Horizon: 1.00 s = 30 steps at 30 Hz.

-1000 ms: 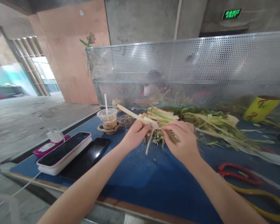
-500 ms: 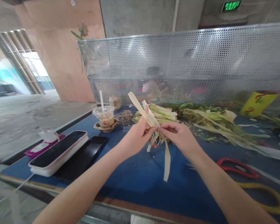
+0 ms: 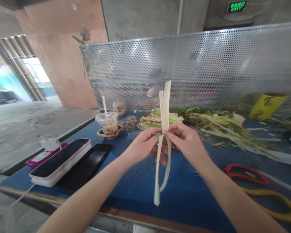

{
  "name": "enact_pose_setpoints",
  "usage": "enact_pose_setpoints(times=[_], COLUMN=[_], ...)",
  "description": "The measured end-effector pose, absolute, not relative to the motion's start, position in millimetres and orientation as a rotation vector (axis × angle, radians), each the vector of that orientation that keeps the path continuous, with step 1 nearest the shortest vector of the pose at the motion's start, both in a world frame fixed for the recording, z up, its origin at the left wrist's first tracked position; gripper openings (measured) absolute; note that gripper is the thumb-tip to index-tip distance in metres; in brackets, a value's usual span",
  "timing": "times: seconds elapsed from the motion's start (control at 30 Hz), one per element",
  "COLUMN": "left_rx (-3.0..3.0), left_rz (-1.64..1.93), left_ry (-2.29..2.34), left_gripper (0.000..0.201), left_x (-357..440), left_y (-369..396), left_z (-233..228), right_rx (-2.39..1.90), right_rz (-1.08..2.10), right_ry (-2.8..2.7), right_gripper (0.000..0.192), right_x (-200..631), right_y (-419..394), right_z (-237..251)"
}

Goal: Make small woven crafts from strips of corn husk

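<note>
A bare concrete room with a plywood-clad wall, a green exit sign high up, and a perforated metal screen running along the back of a blue-topped table. On the blue surface lie a heap of green and pale leaves, a lidded drink cup with a straw, a coil of twine, a white-cased phone beside a black one, red scissors and yellow scissors — the yellow cup stands at the far right. Above the table the left hand and right hand meet, fingertips pinched together on two pale leaf strips — held upright, their lower ends dangling just over the surface.
</note>
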<state>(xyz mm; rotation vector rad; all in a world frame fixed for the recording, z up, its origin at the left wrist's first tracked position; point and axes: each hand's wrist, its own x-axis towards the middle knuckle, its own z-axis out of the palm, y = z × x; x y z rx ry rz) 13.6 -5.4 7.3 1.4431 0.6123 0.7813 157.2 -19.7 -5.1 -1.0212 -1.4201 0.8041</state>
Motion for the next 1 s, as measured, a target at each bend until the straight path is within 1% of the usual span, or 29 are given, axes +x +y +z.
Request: enact_pose_setpoints(times=[0.1, 0.13, 0.27, 0.33, 0.47, 0.57, 0.63, 0.8, 0.9, 1.0], left_rx=[1.351, 1.331, 1.302, 1.295, 1.26, 1.196, 1.151, 1.116, 1.149, 1.18], left_rz=[0.81, 0.824, 0.847, 0.864, 0.888, 0.872, 0.849, 0.805, 0.823, 0.843], left_ry=[0.517, 0.499, 0.455, 0.432, 0.401, 0.432, 0.44, 0.463, 0.504, 0.523], left_gripper=[0.025, 0.025, 0.009, 0.005, 0.01, 0.005, 0.003, 0.008, 0.01, 0.01], left_x=[15.6, 16.4, 18.0, 17.9, 18.6, 20.8, 22.0, 21.7, 20.0, 18.3], left_y=[-5.0, -4.5, -2.3, -2.8, -7.1, -10.6, -11.8, -12.7, -13.3, -13.3], left_z=[5.3, 4.5, 0.7, -1.0, -2.0, -1.4, -1.4, -1.8, -1.7, -2.6], right_rx=[-1.011, -1.008, -1.024, -1.018, -0.985, -1.035, -1.083, -1.072, -1.128, -1.175], right_rz=[0.792, 0.79, 0.753, 0.737, 0.726, 0.685, 0.644, 0.635, 0.624, 0.571], right_ry=[-1.406, -1.403, -1.431, -1.441, -1.401, -1.426, -1.473, -1.585, -1.544, -1.51], right_gripper=[0.014, 0.014, 0.013, 0.01, 0.007, 0.006, 0.007, 0.011, 0.01, 0.015], right_x=[154.9, 154.2, 152.9, 152.8, 152.7, 152.6, 152.9, 155.3, 156.9, 158.0], right_y=[-22.7, -24.0, -28.5, -28.9, -27.7, -27.6, -27.9, -27.8, -27.5, -27.1], right_z=[-4.8, -4.3, -2.8, -3.3, -4.9, -4.1, -3.3, -3.2, -3.1, -2.3])
